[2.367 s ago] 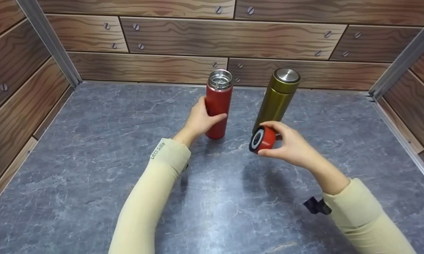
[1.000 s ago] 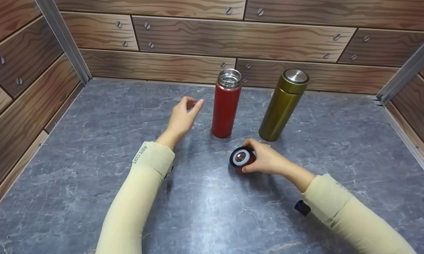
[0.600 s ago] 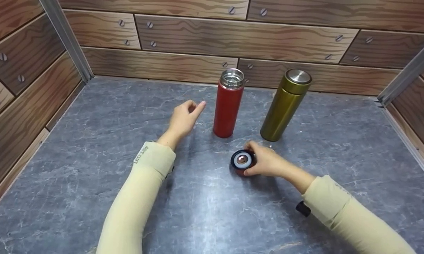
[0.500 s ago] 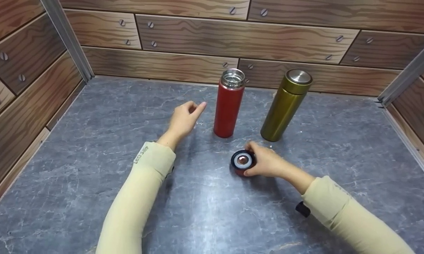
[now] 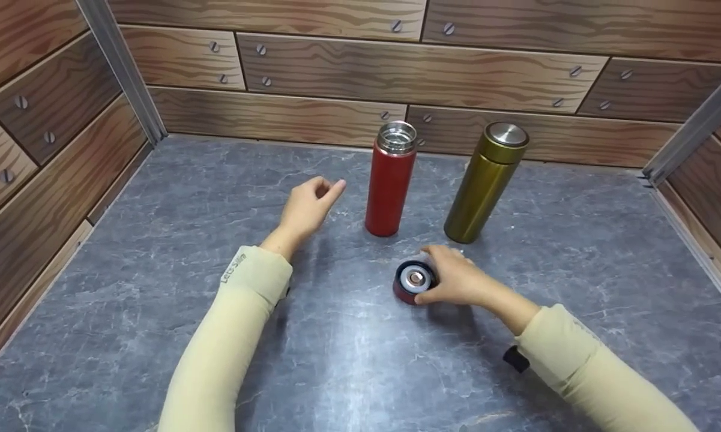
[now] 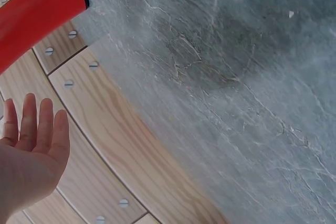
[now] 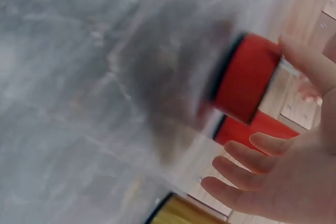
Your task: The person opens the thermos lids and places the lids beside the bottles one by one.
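A red lid rests upside down on the grey tabletop, its pale inner ring facing up. Around its right side is my right hand. In the right wrist view the thumb is at the edge of the lid, while the other fingers are spread apart from it. Behind the lid stands a red thermos bottle without a lid, its steel mouth bare. To the left of that bottle hovers my left hand, holding nothing, its fingers loosely extended in the left wrist view.
A gold thermos with its lid on stands upright to the right of the red bottle. Wood-patterned panels enclose the back and both sides of the grey marbled tabletop.
My left hand has let go of the red bottle and drawn back left. My right hand has brought the red lid down onto the tabletop, turned inner side up, and its fingers have loosened.
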`<state>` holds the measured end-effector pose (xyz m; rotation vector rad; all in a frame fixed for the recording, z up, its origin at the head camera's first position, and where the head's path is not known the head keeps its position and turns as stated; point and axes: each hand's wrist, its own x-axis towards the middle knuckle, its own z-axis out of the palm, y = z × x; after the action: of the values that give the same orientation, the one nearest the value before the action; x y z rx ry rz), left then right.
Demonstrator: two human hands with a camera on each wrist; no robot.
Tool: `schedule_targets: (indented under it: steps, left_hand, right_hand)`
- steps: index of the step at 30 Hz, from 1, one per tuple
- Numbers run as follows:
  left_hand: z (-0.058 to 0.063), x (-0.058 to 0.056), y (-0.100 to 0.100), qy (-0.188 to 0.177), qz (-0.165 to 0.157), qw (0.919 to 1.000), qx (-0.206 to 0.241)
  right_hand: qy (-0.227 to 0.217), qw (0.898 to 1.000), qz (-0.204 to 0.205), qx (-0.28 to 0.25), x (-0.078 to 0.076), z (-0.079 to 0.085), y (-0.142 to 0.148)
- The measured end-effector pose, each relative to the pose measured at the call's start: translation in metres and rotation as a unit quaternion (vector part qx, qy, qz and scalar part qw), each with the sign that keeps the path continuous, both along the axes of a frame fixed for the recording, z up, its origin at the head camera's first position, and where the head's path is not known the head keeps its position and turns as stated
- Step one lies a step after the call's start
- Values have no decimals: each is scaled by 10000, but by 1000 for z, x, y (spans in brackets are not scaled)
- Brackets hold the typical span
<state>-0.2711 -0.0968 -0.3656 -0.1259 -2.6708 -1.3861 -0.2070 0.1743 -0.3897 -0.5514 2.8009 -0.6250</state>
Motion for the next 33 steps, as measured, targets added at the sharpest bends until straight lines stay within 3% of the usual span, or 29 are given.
schedule_targets:
  steps: [6, 18, 28, 33]
  left_hand:
    - [0, 4, 5, 19, -218, 9997, -68]
    - [-6, 11, 24, -127, -783, 9968, 64]
    - [3, 19, 73, -319, -1752, 9835, 305]
    - [11, 19, 99, -364, -2041, 9783, 14]
  right_hand:
    - [188, 9985, -408, -297, 2, 16, 14]
    - [214, 9931, -1113, -296, 7, 39, 52]
    - [191, 9905, -1313, -372, 12, 48, 80]
    - [189, 9893, -1390, -407, 15, 50, 90]
